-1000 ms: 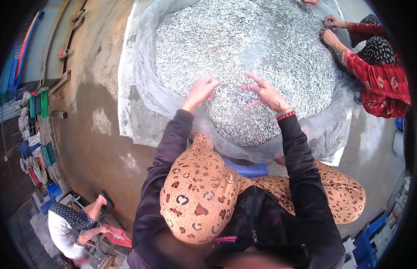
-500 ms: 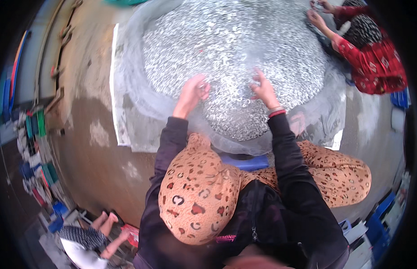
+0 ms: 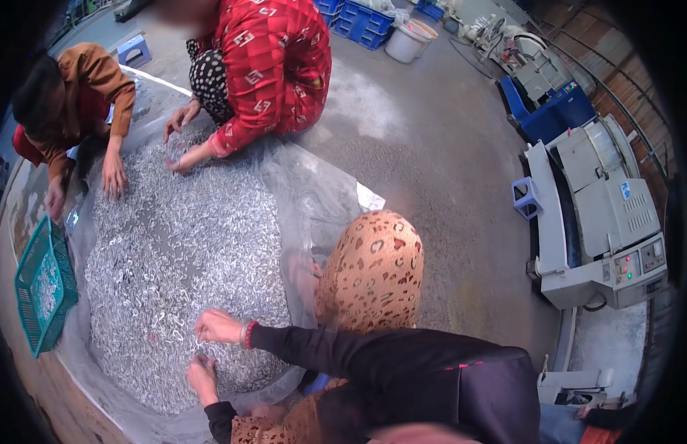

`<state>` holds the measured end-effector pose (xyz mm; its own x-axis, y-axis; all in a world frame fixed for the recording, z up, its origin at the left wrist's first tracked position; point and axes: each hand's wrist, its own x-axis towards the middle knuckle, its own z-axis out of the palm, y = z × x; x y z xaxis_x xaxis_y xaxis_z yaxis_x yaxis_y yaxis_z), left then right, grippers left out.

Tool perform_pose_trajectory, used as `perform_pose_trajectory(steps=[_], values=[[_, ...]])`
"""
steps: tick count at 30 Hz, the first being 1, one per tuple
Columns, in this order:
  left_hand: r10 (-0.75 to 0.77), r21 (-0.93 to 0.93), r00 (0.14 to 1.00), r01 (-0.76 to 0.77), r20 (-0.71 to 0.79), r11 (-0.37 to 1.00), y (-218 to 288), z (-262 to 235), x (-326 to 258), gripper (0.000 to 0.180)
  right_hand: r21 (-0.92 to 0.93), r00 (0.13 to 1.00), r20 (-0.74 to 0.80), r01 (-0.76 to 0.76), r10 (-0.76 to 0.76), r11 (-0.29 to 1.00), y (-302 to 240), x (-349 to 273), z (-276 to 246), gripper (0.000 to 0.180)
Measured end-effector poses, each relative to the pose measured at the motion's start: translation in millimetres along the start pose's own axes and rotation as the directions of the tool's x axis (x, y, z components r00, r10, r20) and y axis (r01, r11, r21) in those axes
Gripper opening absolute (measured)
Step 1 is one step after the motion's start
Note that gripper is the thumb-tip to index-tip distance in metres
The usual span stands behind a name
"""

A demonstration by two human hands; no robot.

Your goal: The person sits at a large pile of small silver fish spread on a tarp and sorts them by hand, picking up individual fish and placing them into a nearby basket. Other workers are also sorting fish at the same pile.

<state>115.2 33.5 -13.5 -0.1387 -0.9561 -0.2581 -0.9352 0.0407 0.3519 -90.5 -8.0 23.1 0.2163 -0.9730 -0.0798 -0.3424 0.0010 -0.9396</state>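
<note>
A broad heap of small silvery curved metal pieces (image 3: 173, 259), some bent like an S or a loop, lies on a clear plastic sheet (image 3: 283, 189). Over the near part of the heap my right hand (image 3: 219, 326), with a red bracelet at the wrist, has its fingertips pinched together. A small pale metal piece shows at those fingertips. Close by, nearer to me, is my left hand (image 3: 203, 377), its fingers curled and pressed together. Whatever lies in the left fingers is too small to make out.
Across the heap crouch a co-worker in a red patterned shirt (image 3: 273, 70) and one in a brown top (image 3: 99, 66), hands at the pieces. A teal basket (image 3: 31, 314) holding pieces stands left. Grey machines (image 3: 617, 214), a small stool (image 3: 526, 198) and blue crates (image 3: 362, 26) are beyond.
The view has swung far to the right, bringing machines, the basket and a second co-worker into sight. My hands have come closer together, and the right fingers have closed into a pinch.
</note>
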Motion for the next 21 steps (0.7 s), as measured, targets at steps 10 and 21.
perform_pose_trajectory(steps=[10,21], values=[[-0.113,-0.596,0.986,0.167,0.127,0.785,10,-42,-4,0.031,-0.281,0.965,0.238,0.177,-0.110,0.943,34,5,11,0.029],[0.238,-0.897,0.968,0.176,0.082,-0.406,1,-73,-13,0.014,0.924,0.930,0.303,-0.341,0.210,0.176,-20,1,-60,0.014]])
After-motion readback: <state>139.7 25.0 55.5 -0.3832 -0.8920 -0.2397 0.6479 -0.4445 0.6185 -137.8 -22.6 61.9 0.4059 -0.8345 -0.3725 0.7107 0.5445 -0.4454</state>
